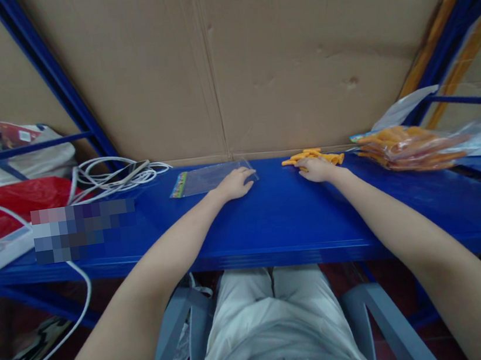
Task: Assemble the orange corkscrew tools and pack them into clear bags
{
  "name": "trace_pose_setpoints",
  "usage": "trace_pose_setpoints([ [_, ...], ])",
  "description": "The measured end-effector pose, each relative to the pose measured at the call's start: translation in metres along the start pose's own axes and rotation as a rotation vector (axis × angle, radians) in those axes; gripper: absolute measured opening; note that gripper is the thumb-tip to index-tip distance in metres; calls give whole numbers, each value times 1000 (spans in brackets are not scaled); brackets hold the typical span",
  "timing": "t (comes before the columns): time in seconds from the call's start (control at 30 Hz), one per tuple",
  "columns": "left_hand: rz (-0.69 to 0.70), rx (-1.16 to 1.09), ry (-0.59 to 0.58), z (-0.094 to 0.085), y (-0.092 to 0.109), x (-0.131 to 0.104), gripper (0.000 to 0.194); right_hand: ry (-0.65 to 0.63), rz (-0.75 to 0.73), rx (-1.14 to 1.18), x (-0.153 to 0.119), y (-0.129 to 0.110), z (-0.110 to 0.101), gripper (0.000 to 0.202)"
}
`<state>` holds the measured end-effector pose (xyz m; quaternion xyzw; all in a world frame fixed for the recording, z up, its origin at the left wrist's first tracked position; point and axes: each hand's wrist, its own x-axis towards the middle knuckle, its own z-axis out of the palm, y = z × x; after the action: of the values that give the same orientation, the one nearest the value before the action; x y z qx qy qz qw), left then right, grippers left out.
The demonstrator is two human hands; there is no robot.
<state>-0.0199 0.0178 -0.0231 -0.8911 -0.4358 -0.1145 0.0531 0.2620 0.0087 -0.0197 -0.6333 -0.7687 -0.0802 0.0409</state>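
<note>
My left hand (237, 184) rests on the right end of a flat, clear plastic bag (205, 180), its fingers stretched out and apart. A strip with a colourful print (178, 185) runs along the bag's left end. Over to the right, my right hand (316, 169) lies against a small pile of slim yellow-orange pieces (308, 154). The fingers of that hand reach over the pile's near side, thumb apart, and some fingertips are hard to make out. The exact kind of the pieces is too small to tell.
A clear bag filled with similar orange pieces (413, 148) lies right on the blue table (273, 223). Coiled white cables (120, 175), a red bag (25, 199) and a blurred patch are on the left. Cardboard (251, 60) and blue posts (58, 74) stand behind.
</note>
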Motion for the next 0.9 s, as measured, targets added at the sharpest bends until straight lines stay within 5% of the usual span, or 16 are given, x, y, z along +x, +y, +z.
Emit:
trace_pose_setpoints([
  [0.2, 101, -61, -98, 7, -6, 7, 48, 5, -43, -24, -5, -6, -7, 48],
  [0.63, -12, -220, -62, -11, -13, 1, 41, 49, -196, 173, -11, -29, -15, 62],
  [0.9, -160, -47, 33, -4, -18, 5, 20, 78, -31, 24, -17, -28, -33, 42],
])
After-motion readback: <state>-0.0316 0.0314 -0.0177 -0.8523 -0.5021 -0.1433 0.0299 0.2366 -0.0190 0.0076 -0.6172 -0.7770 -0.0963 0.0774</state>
